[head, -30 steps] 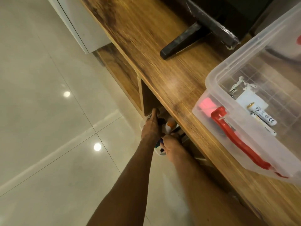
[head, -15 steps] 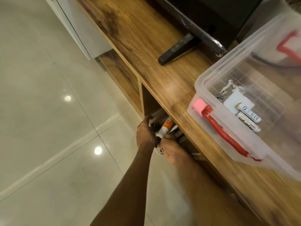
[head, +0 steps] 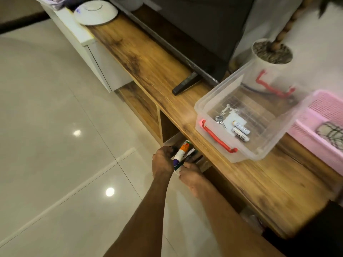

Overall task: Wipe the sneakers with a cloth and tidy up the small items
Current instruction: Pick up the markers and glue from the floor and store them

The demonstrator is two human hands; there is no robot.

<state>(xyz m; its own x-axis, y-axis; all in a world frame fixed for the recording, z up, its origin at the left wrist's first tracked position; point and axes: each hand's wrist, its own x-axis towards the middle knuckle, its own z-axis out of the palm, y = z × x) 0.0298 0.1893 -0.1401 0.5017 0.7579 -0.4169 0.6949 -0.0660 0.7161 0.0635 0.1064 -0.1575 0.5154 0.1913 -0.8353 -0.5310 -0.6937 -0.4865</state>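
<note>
Both my hands are low at the front of the wooden TV bench [head: 167, 75], at the mouth of its open shelf. My left hand [head: 161, 163] and my right hand [head: 189, 173] grip a bundle of small items from either side. The bundle holds a white tube with an orange label [head: 181, 151] and a few dark pens [head: 191, 154]. A bit of white shows beneath it between the hands. On the bench top stands a clear plastic box [head: 241, 156] with red handles, containing batteries [head: 240, 134], keys [head: 220, 120] and a white card. No sneakers are in view.
A pink basket [head: 313, 145] with a checked cloth [head: 330, 132] sits right of the clear box. Behind are a TV foot [head: 185, 84], a white plant pot [head: 267, 71] and a white round dish [head: 95, 13]. Glossy floor tiles spread to the left.
The bundle has come out from under the bench top, so the orange-labelled tube now shows. My view has lifted, bringing in the pink basket and the plant pot.
</note>
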